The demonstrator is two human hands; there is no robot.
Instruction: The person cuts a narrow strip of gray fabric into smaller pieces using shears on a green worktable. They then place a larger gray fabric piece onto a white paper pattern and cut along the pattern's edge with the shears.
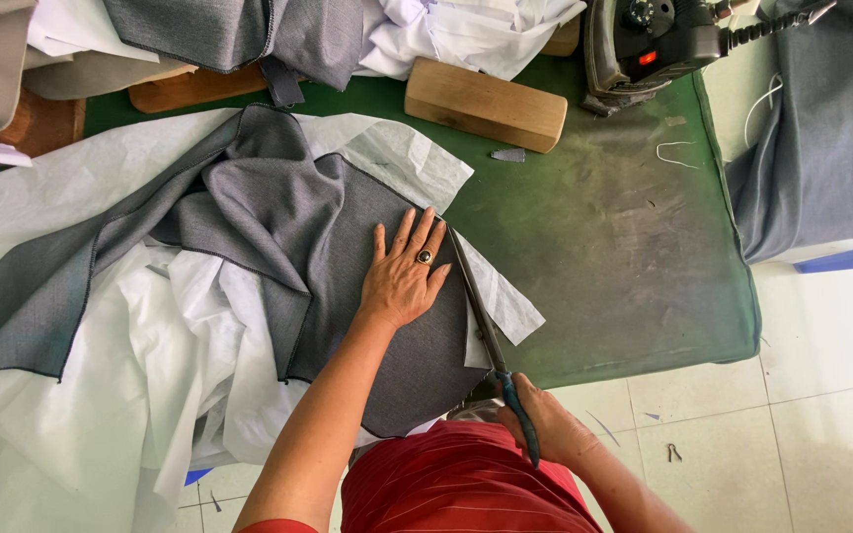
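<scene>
A green padded desk (604,257) stands over pale floor tiles. On it, grey fabric (348,237) lies over white interfacing (101,395). The left hand (402,281) presses flat on the grey fabric, fingers spread wide. Just beside it, the right hand (550,424) grips scissors (481,316) along the fabric's edge. A wooden block (486,104) and an iron (654,39) sit farther back.

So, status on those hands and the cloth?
Left hand flat on grey cloth. Right hand gripping scissors, blades along cloth edge over white lining. Nothing blocking.
</scene>
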